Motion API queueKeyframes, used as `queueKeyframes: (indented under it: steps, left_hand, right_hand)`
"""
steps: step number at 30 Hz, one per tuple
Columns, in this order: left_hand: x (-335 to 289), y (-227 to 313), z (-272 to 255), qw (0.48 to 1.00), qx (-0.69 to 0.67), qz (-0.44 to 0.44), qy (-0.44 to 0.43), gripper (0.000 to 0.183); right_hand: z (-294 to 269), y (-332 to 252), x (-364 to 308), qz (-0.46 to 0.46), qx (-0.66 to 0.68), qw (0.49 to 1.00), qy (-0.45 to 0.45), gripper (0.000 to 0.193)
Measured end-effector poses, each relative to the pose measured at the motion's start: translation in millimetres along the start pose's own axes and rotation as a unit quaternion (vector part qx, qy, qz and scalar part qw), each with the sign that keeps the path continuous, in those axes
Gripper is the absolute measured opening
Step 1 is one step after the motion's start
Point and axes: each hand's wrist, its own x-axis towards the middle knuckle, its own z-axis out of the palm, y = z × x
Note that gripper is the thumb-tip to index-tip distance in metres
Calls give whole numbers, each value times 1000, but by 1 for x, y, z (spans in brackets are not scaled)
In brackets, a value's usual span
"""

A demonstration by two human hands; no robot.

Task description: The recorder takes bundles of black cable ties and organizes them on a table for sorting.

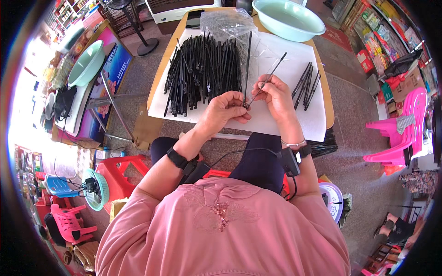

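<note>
My left hand [227, 109] is closed, thumb and fingers pinching the lower end of a black rod [249, 60] that points away from me over the table. In my right hand [275, 95], a thinner dark stick [276, 66] is pinched and slants up to the right. Its lower end meets the rod's end at my left fingertips; whether the two are joined I cannot tell. A large pile of black rods [202, 69] lies left of my hands. On the right is a smaller group of black rods [304, 85]. Thin pale wires [263, 51] lie beyond my hands.
White sheeting [317, 124] covers the wood-edged table [329, 115]. At its far side are a clear plastic bag [225, 20], a phone [195, 19] and a pale green basin [290, 20]. More black rods [325, 146] lie below the right edge. A red stool [120, 172] stands left.
</note>
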Motion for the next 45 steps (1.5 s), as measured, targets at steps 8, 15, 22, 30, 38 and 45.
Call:
queueKeyframes:
  steps: [8, 15, 22, 30, 38, 45]
  left_hand:
    - [-2, 2, 0, 1000, 26, 1, -14, 21]
    - [-3, 2, 3, 1000, -15, 21, 0, 14]
    - [1, -6, 9, 996, 12, 17, 90, 12]
    - [5, -6, 24, 986, 76, 20, 145, 13]
    - [8, 3, 36, 959, 212, 88, 169, 16]
    - [17, 6, 37, 962, 179, 100, 180, 10]
  right_hand:
    - [1, -2, 3, 28, -15, 999, 8, 14]
    - [0, -1, 3, 9, -15, 999, 32, 14]
    - [0, 3, -2, -35, 2, 999, 2, 15]
    - [2, -4, -9, -72, -17, 997, -15, 14]
    - [2, -5, -11, -40, -43, 994, -94, 12]
    - [6, -6, -14, -54, -36, 995, -71, 11]
